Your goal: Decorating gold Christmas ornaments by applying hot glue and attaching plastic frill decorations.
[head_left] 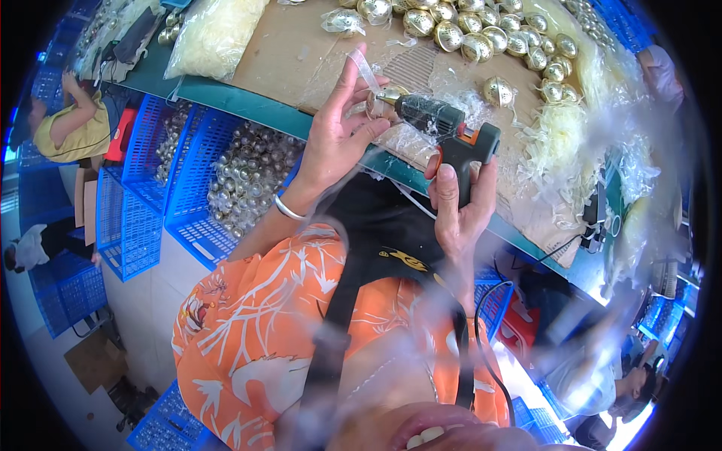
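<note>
My left hand (337, 134) holds a small gold ball (374, 107) between thumb and fingers, over the near edge of the bench. A clear ribbon (364, 69) rises from the ball along my raised index finger. My right hand (460, 207) is wrapped round the handle of a dark glue gun (432, 114) with an orange part. Its brass-coloured nozzle points left and is at the ball; whether it touches cannot be made out. The gun's body hides part of the ball. Stringy clear scraps (412, 144) lie below the gun.
Many gold balls (474, 37) sit on cardboard (278, 52) at the far side. Pale ribbon heaps (553, 150) lie right, a bag of ribbon (214, 37) left. Blue crates (197, 225) with metallic balls stand below the bench. A cord (489, 361) hangs lower right. Other people work nearby.
</note>
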The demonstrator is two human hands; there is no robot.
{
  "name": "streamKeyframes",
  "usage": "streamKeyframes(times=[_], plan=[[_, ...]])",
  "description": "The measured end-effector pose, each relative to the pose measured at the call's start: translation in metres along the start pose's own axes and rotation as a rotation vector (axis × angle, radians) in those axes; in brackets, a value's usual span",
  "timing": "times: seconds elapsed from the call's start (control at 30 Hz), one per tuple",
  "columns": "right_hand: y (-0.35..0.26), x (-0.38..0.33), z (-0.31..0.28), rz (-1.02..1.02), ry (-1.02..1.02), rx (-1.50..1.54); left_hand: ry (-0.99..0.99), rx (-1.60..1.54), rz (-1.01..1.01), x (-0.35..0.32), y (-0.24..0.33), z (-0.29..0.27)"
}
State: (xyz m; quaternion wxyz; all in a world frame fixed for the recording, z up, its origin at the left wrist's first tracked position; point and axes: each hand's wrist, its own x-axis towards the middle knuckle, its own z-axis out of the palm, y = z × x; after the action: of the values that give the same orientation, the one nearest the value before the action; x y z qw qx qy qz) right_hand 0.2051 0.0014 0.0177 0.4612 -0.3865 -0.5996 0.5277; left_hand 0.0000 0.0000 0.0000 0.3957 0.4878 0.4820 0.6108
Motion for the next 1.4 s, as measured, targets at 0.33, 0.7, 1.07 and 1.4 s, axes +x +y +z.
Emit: streamKeyframes(times=[0.33,0.7,1.07,1.4], plan=[[-0.004,-0.006,-0.005,0.083,0.067,0.022,-0.021,0.085,0.179,0.001,-0.012,-0.003],[-0.003,-0.006,-0.005,0.130,0.060,0.132,-0.040,0.179,0.208,0.001,-0.007,-0.003],[0.072,0.008,-0.076,-0.154,0.444,-0.721,0.075,0.151,0.067,0.007,0.012,-0.011],[0.059,0.073,-0.153,-0.368,0.557,-1.170,-0.057,0.091,0.024,0.011,0.010,0.025]])
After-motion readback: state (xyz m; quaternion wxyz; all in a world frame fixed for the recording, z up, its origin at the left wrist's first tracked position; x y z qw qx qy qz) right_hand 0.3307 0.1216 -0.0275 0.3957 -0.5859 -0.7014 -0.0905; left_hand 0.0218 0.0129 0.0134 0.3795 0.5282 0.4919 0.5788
